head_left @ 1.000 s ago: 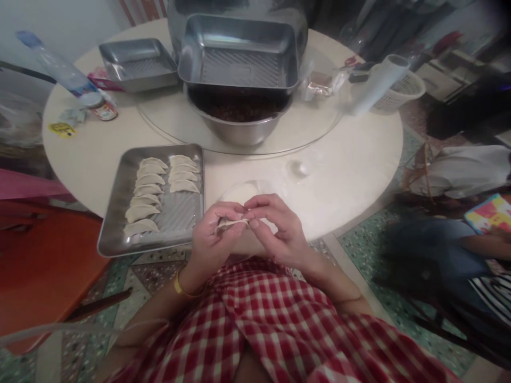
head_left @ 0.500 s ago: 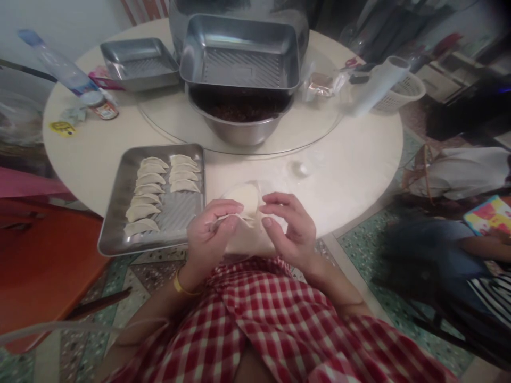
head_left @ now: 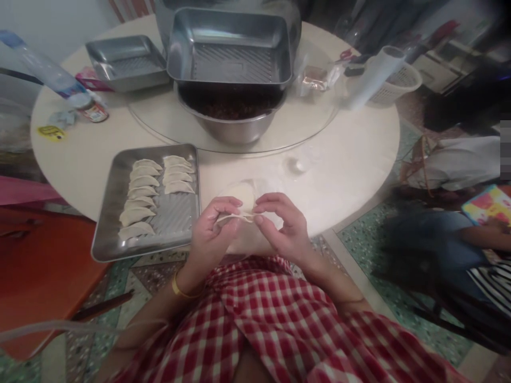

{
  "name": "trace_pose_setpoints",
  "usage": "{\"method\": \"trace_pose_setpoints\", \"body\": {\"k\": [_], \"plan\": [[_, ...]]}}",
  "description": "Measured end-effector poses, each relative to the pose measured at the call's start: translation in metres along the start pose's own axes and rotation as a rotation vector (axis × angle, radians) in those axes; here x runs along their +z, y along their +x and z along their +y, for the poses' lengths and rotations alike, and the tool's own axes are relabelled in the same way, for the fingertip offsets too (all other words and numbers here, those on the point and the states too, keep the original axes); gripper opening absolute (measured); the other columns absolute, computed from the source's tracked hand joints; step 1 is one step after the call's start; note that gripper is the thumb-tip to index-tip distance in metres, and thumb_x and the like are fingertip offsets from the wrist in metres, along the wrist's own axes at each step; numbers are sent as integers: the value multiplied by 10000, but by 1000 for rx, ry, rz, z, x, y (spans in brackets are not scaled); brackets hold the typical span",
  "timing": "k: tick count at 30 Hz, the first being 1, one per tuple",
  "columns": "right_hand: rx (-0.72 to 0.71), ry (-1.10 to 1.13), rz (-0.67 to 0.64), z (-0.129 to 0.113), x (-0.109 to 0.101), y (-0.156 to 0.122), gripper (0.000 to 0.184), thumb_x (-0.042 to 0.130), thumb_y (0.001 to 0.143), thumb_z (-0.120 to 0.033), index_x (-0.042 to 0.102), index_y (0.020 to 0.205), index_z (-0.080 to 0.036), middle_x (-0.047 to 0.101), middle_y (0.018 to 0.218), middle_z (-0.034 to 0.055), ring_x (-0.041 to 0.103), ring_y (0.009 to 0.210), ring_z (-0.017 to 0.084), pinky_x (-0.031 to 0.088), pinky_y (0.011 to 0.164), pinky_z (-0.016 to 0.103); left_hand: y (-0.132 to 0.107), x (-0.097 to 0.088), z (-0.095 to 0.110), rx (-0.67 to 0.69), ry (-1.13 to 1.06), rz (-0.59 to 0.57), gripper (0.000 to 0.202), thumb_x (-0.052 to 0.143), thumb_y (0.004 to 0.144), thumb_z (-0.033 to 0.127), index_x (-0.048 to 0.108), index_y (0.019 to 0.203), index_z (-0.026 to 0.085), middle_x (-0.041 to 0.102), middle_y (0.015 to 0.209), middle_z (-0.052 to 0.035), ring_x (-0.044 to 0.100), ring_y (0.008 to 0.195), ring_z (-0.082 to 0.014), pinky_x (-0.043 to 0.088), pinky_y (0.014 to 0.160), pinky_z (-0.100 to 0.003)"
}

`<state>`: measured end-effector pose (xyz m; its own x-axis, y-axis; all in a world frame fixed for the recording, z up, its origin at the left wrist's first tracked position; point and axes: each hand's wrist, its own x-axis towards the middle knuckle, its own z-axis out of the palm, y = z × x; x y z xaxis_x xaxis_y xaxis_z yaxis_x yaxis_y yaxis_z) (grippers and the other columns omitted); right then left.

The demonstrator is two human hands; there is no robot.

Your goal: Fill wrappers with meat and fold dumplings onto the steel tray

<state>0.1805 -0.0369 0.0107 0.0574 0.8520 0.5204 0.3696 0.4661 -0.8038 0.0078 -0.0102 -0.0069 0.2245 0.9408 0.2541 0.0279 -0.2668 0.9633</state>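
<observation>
Between my two hands is a folded dumpling (head_left: 244, 217), its pale edge toward me. My left hand (head_left: 215, 226) pinches it from the left, thumb against fingers. On the other end, my right hand (head_left: 283, 223) has its thumb and fingertips closed on the edge. Just beyond my fingers lie pale dumpling wrappers (head_left: 244, 192) on a clear plastic sheet or bag (head_left: 263, 186). Left of my hands, a metal tray (head_left: 175, 226) holds two columns of finished dumplings (head_left: 138, 214).
Dark filling (head_left: 235, 110) sits in a steel bowl (head_left: 235, 130), partly under an empty deep tray (head_left: 235, 74). A second tray (head_left: 128, 74), a jar (head_left: 93, 109) and a bottle (head_left: 51, 72) stand left. A plastic-wrap roll (head_left: 377, 77) and a basket (head_left: 399, 88) are right. Someone sits at right (head_left: 431, 244).
My right hand has moved left and now grips the dumpling's right end, where it was apart before. The camera view has shifted slightly, moving the table things left.
</observation>
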Motion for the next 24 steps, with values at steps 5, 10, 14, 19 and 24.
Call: {"method": "trace_pose_setpoints", "body": {"k": [5,10,14,19,24], "plan": [[-101,-125,-128,0,-8,8,92,637,881,-252,697,949,-234,691,963,53,653,921,173,570,799,357,3,-1,5,14,81,-29,61,594,863,202,628,905,228,647,1024,-39,610,773,-143,492,625,-278],[-163,-209,-158,-1,-12,10,117,610,899,-236,705,965,-224,697,994,72,647,928,190,565,789,371,5,-1,8,27,67,-22,51,596,865,214,626,898,240,646,1012,-31,597,749,-139,507,661,-295],[-169,-251,-142,1,-7,8,120,587,896,-214,704,921,-222,695,998,73,643,921,195,559,795,384,5,0,8,21,80,-12,52,599,860,213,626,900,233,646,1007,-36,596,751,-140,508,662,-294],[-88,-212,-26,4,1,8,90,578,872,-187,662,857,-215,693,958,64,656,906,184,563,806,371,8,2,9,61,125,-36,36,608,829,202,621,860,214,648,974,-54,609,814,-167,515,668,-301],[-15,-68,-35,2,4,9,62,591,859,-196,642,831,-216,684,974,61,660,939,179,561,842,367,10,3,9,111,141,-59,66,613,797,160,617,835,214,646,957,-51,619,853,-178,530,741,-318]]}}
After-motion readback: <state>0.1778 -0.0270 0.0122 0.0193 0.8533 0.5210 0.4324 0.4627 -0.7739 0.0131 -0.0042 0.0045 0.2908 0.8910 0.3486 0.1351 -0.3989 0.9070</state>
